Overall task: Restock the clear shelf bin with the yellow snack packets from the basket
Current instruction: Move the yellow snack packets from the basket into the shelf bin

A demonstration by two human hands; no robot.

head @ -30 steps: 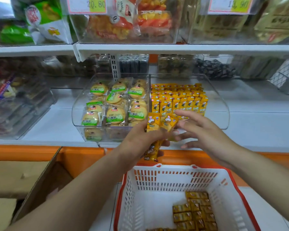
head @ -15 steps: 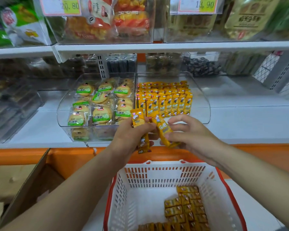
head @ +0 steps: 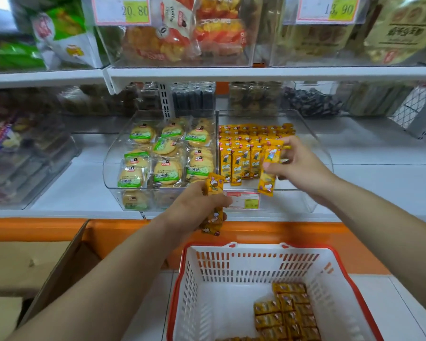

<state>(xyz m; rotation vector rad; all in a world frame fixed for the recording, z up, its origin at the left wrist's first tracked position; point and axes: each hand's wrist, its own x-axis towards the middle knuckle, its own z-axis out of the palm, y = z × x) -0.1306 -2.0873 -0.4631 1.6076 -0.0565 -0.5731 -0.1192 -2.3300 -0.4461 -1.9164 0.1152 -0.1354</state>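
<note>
Right hand (head: 303, 166) pinching one yellow packet (head: 268, 168) over clear bin (head: 294, 201).
Left hand (head: 194, 206) grips spare packets (head: 215, 184); more in basket (head: 256, 246). Advise: seat it upright, flush against the front row (head: 239, 166).

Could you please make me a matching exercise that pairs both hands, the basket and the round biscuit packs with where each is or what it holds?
1. left hand
2. right hand
3. basket
4. round biscuit packs

A. holds one yellow packet over the right clear bin
B. inside the left clear bin
C. grips a bunch of yellow packets
D. below the shelf, loose packets inside

Pairs: 1-C, 2-A, 3-D, 4-B.
</note>
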